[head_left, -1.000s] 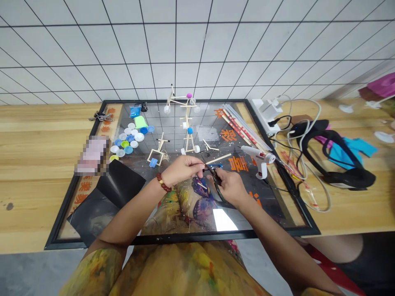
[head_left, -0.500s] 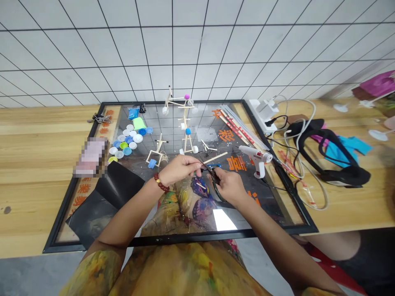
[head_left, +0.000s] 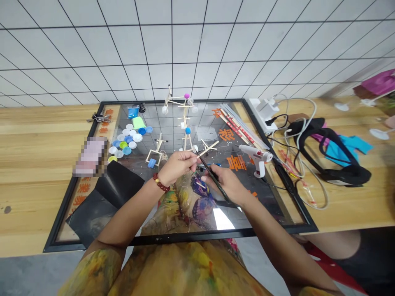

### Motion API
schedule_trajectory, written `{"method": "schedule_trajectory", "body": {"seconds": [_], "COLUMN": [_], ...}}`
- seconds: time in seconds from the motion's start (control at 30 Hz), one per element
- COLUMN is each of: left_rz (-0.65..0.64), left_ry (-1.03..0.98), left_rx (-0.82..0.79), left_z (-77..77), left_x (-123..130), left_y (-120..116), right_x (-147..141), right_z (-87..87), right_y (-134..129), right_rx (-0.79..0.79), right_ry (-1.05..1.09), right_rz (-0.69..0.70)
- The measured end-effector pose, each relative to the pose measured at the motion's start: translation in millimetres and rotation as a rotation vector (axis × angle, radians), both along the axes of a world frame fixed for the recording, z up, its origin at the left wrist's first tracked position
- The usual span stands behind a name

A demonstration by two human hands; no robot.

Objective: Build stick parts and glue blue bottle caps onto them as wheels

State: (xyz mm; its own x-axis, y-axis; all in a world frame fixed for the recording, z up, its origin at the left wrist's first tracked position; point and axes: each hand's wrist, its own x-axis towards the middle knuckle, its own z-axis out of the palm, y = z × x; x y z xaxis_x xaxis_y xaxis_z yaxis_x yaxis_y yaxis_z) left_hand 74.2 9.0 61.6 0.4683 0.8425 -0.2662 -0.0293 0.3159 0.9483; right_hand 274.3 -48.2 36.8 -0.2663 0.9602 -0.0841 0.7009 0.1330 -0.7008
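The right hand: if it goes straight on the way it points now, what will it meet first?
The right hand points up and left with dark scissors, toward the thin wooden stick pinched in the left hand. The stick probably comes first, then the left fingers; depth is unclear.

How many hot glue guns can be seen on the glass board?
1. The glue gun lies on the glass board, to the right of the right hand, near the board's right edge. No other shows; none seems hidden.
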Motion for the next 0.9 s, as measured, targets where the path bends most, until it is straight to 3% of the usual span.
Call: {"method": "schedule_trajectory", "body": {"seconds": [0.13,0.27,0.33,0.5,0.57,0.67,0.9], "left_rz": [-0.052,-0.096,-0.088,0.033,0.071,0.064,0.045], "left_ry": [-0.098,-0.151,-0.155,-0.033,0.056,0.198,0.485], "left_rx": [-0.134,-0.158,-0.131,0.059,0.167,0.306,0.478], "left_z": [2.1,2.5,2.3,2.9,3.0,2.8,4.1], "left_x": [-1.5,-4.6,-6.8,-11.7,-12.0,-11.3,-12.1], "left_y": [-0.3,0.0,0.9,4.5,5.6,5.7,0.5], "right_x": [3.8,6.1,8.5,17.7,20.5,23.1,25.2], "right_z": [22.2,27.0,25.1,13.6,9.2,8.5,35.1], "right_y": [-0.1,-0.4,-1.7,-12.9,-18.7,-24.0,-20.9], "right_rx": [-0.155,-0.192,-0.170,-0.126,-0.146,-0.152,-0.030], "right_ry": [0.163,0.188,0.062,-0.623,-0.776,-0.838,-0.810], "right_rz": [0.095,0.115,0.076,-0.130,-0.092,0.009,0.277]}}
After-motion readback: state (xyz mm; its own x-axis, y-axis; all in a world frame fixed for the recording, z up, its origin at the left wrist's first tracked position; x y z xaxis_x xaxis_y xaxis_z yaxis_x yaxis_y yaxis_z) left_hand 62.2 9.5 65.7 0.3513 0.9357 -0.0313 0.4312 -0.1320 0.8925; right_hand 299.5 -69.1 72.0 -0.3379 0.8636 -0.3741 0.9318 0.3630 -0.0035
